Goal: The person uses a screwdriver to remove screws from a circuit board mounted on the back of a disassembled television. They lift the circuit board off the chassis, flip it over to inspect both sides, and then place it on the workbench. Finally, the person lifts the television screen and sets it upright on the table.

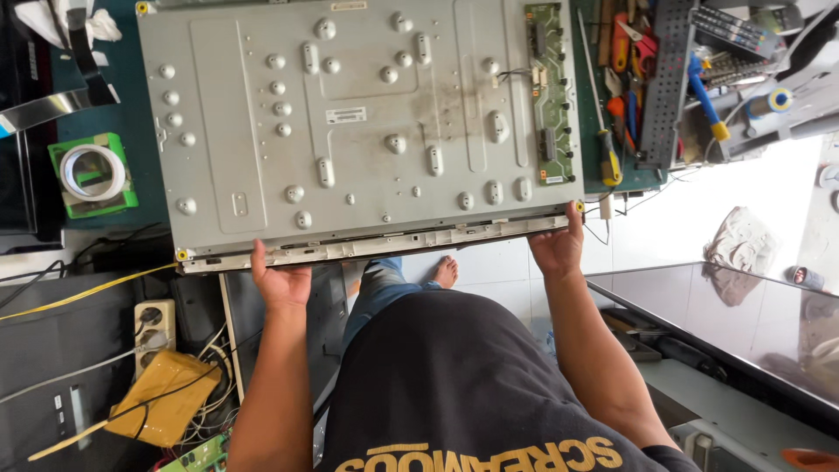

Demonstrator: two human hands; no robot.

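Now both hands grip the grey metal panel (350,122); white label (346,114) mid-panel.

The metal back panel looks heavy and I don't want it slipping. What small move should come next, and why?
Probably ease the metal back panel further onto the green bench top. The left hand and right hand both grip its near edge, which overhangs the bench above the floor, so only the hands support that edge.

White tiled floor (699,218), green-topped workbench (131,131), dark glass tabletop (743,323) at right, bright daylight.
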